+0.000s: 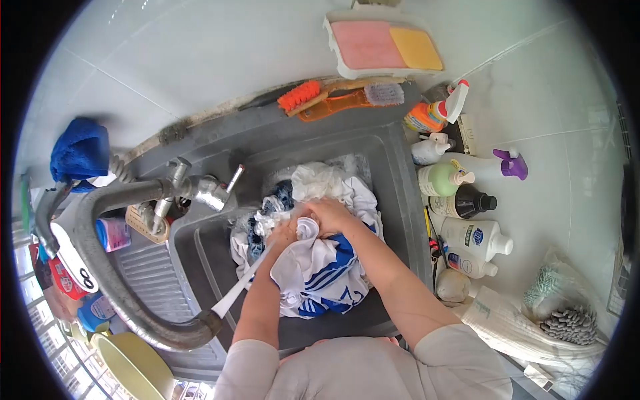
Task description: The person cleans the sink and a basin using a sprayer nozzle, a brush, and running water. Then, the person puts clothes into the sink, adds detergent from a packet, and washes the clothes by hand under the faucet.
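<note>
In the grey sink basin [393,267] lies a heap of wet laundry, with a white and blue shirt [327,270] at the front and a white cloth [313,181] behind. My left hand [285,233] is closed on the shirt near its white collar. Just to its right, my right hand [329,217] grips the same shirt, its fingers partly hidden in the fabric. Water runs from the curved metal faucet [127,293] onto the laundry beside my left hand. Wet, foamy-looking patches show around the cloths.
Orange brushes [333,105] rest on the sink's back ledge, below a soap tray [331,47]. Several bottles [472,240] line the right side. A ribbed washboard area [157,280] and a yellow-green basin [133,367] are at left. A blue cloth [80,150] hangs behind the faucet.
</note>
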The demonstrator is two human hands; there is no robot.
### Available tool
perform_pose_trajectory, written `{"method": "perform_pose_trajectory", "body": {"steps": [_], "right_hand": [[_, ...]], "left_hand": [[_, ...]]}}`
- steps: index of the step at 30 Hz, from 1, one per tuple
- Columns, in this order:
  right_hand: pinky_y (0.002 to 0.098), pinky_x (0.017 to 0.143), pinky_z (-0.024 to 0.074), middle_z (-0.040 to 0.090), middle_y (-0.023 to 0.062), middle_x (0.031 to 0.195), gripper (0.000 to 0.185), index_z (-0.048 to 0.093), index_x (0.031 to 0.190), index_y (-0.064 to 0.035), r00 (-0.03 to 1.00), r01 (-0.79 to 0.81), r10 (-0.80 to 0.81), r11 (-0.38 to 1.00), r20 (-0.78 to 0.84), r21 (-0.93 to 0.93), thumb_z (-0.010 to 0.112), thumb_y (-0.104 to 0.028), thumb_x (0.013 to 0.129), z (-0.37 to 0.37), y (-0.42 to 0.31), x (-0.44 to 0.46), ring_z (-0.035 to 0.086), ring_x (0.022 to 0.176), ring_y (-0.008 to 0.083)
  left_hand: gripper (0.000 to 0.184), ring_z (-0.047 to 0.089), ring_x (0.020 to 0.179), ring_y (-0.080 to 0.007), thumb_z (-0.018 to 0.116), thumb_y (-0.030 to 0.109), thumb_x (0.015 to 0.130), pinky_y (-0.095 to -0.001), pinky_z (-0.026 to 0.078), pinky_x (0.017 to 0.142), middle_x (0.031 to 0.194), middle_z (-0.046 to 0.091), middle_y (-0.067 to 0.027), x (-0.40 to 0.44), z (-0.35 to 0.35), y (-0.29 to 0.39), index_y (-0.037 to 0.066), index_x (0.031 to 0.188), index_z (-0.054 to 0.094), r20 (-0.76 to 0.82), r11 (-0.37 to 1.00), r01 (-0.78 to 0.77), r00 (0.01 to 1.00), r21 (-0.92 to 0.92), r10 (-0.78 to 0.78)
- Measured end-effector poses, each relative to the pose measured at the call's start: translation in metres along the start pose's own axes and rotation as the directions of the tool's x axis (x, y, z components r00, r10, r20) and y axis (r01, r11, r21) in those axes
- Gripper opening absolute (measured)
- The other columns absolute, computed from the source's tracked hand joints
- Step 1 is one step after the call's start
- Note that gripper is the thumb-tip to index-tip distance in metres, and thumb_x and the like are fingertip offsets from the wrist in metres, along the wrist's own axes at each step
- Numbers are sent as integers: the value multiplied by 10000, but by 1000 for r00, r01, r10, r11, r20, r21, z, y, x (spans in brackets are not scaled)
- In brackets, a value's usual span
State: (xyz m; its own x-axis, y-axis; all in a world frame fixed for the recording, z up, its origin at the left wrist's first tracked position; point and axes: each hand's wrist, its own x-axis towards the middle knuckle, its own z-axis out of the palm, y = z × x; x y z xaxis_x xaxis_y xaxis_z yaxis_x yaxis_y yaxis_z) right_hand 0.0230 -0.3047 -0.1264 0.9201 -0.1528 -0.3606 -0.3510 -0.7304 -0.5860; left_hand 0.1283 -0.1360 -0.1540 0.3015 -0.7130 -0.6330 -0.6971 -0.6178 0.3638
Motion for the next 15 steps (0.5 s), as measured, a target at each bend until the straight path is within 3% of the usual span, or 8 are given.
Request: {"method": "perform_pose_trajectory", "body": {"steps": [2, 4, 5, 6, 8, 9, 13, 15], "right_hand": [[411, 859, 452, 636, 89, 1050, 615, 555, 1052, -165, 1000, 18, -17, 999, -25, 50, 839, -368, 545, -1, -3, -1, 566, 1016, 314], [421, 867, 435, 623, 85, 1045, 602, 571, 1049, -160, 980, 37, -21, 996, -197, 80, 835, -381, 555, 2, -11, -14, 553, 1021, 318], [421, 867, 435, 623, 85, 1045, 602, 571, 1049, -160, 978, 43, -28, 996, -205, 73, 835, -381, 555, 3, -16, -20, 553, 1021, 318], [428, 874, 422, 615, 70, 1040, 631, 571, 1068, -167, 957, 21, -14, 1000, -289, 19, 837, -392, 542, 7, -22, -30, 547, 1030, 301], [440, 890, 397, 600, 42, 1029, 689, 572, 1106, -179, 899, -43, 6, 996, -439, -74, 841, -415, 516, 23, -33, -58, 536, 1047, 267], [447, 853, 385, 579, 32, 985, 608, 591, 1043, -178, 879, -62, 1, 992, -477, -112, 828, -385, 523, 30, -37, -71, 528, 1016, 252], [449, 823, 381, 560, 21, 903, 424, 614, 878, -175, 870, -27, 25, 1000, -493, 3, 818, -329, 539, 26, -58, -143, 526, 950, 256], [415, 748, 400, 540, 7, 803, 289, 576, 707, -159, 905, 32, 18, 993, -426, 110, 801, -259, 556, 21, -69, -176, 523, 855, 253]], "left_hand": [[767, 457, 1218, -332, 637, 318, 791, -433, 446, 950, 1361, 457, -114, 18, 40, -25, 193, 1464, 292, -76, 998, 26, 997, 63, -21], [685, 420, 1259, -300, 577, 317, 827, -417, 451, 941, 1365, 451, -99, 19, 70, -40, 220, 1452, 316, -307, 813, -201, 855, 547, 418], [658, 412, 1250, -285, 582, 336, 807, -456, 439, 931, 1365, 441, -86, -2, 52, -23, 233, 1421, 368, -435, 911, -236, 820, 337, 373], [658, 412, 1250, -285, 582, 336, 807, -456, 439, 931, 1365, 441, -86, -22, 35, -6, 233, 1421, 368, -445, 911, -234, 813, 341, 375], [614, 419, 1226, -299, 580, 347, 815, -531, 407, 927, 1364, 433, -79, -57, 18, 22, 223, 1391, 409, -464, 995, -85, 880, 48, 98], [605, 425, 1213, -316, 632, 305, 784, -592, 399, 896, 1312, 451, -75, -68, 21, 29, 201, 1351, 447, -521, 994, -35, 849, 104, 84], [505, 480, 1129, -329, 667, 104, 681, -539, 419, 860, 1157, 511, -105, -123, -4, 41, 139, 1166, 531, -453, 978, -195, 880, -71, 142], [497, 498, 1113, -317, 661, 91, 677, -552, 423, 849, 1132, 530, -102, -136, 1, 36, 141, 1156, 540, -414, 971, -227, 893, -72, 178]]}}
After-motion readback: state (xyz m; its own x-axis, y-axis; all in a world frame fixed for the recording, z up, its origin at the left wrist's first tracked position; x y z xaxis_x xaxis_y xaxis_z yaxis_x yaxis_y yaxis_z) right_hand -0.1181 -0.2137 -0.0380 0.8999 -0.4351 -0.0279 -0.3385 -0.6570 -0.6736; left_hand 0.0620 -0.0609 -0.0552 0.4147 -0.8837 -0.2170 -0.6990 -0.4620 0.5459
